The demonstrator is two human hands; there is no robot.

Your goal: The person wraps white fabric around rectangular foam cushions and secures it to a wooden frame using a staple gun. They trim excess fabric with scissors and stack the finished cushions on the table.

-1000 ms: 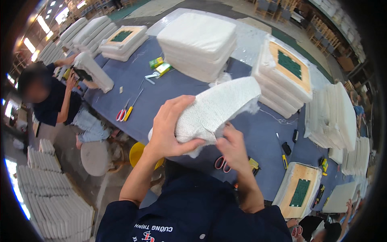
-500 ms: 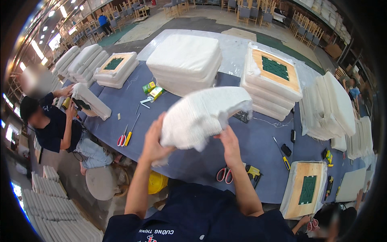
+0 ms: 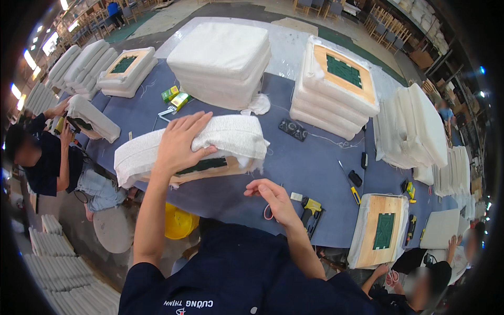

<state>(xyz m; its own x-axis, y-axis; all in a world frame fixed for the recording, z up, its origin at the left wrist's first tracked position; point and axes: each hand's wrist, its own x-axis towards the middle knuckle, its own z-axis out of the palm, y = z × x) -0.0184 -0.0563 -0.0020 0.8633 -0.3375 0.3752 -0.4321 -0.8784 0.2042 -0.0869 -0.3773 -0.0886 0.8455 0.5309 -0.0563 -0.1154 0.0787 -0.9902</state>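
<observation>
A white fabric-covered seat cushion [image 3: 231, 134] stands tilted on its edge on the blue-grey table, its wooden underside with a green webbed centre turned partly toward me. My left hand [image 3: 184, 142] grips its upper edge, fingers over the top and thumb on the near side. My right hand [image 3: 278, 205] is apart from the cushion, fingers loosely bent, with nothing visible in them. Close to that hand lie a yellow-and-black staple gun [image 3: 312, 207] and red-handled scissors [image 3: 268, 212], mostly hidden by the hand.
Cushion stacks [image 3: 218, 63] stand along the far side, another stack [image 3: 336, 89] to the right. A dark phone-like slab [image 3: 293, 129], small boxes [image 3: 180, 100] and a yellow-handled screwdriver [image 3: 355, 194] lie on the table. Co-workers sit left and lower right. A yellow hard hat [image 3: 178, 223] is below the edge.
The cushion has come down from the air onto the table toward the left. My left hand has shifted to its top, and my right hand has let go and moved down toward me.
</observation>
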